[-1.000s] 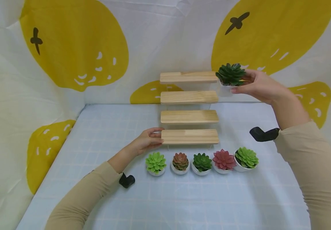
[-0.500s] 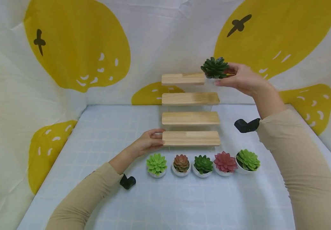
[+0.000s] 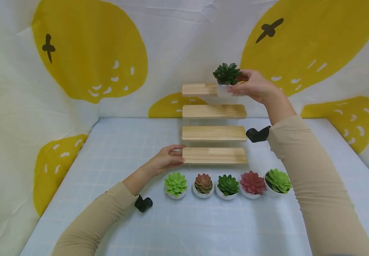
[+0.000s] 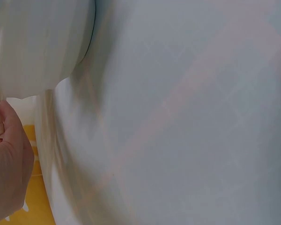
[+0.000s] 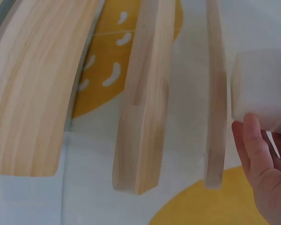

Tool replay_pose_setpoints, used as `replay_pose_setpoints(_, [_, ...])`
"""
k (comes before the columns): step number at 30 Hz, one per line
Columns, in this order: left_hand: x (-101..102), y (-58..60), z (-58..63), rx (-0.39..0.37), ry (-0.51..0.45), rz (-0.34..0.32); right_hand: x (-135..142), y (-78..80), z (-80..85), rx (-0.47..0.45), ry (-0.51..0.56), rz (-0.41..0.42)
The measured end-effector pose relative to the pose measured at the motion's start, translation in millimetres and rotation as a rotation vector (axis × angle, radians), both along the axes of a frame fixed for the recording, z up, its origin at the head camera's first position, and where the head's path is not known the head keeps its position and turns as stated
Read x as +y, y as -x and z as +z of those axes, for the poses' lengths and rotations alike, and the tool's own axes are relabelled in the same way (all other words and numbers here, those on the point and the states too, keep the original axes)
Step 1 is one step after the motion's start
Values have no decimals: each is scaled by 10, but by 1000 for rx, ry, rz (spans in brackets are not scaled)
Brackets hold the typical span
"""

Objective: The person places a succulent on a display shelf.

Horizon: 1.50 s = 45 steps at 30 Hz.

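A dark green succulent in a white pot (image 3: 224, 90) is held by my right hand (image 3: 254, 85), fingers and thumb around the pot's right side. In the head view the pot overlaps the top wooden shelf (image 3: 198, 89); in the right wrist view the white pot (image 5: 260, 89) is close beside that shelf's edge (image 5: 216, 117). My left hand (image 3: 168, 159) grips the left end of the lowest wooden shelf (image 3: 214, 155), thumb on the front edge and fingers behind. The left wrist view shows my left hand (image 4: 9, 164) at its left edge.
Two more wooden shelves, the second (image 3: 214, 111) and third (image 3: 214, 133), rise stepwise between. In front stand several potted succulents: light green (image 3: 175, 184), brown (image 3: 203, 184), green (image 3: 227, 185), red (image 3: 253, 183) and another light green (image 3: 278, 180). A lemon-print cloth (image 3: 171, 53) hangs behind.
My right hand has carried the dark green succulent leftward, from beyond the top shelf's right end to in front of that shelf. My left hand has stayed at the lowest shelf's end.
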<state>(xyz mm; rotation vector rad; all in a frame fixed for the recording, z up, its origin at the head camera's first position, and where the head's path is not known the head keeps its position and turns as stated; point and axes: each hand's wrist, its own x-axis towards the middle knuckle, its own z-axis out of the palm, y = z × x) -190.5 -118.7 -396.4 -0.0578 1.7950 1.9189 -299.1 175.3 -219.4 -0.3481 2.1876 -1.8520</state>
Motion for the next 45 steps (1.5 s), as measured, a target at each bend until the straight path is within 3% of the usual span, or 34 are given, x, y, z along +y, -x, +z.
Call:
replay_pose_setpoints(8, [-7, -24, 0, -2, 12, 12, -134, 58, -57, -46, 33, -19])
replay_pose_setpoints(14, [20, 12, -11, 2, -4, -1, -196, 82, -44, -71, 82, -98])
replay_pose_setpoints(26, [42, 20, 1, -1, -6, 9, -284, 137, -21, -128, 76, -159])
replay_pose_setpoints(45, [44, 7, 12, -12, -5, 17, -321, 130, -29, -136, 125, -173])
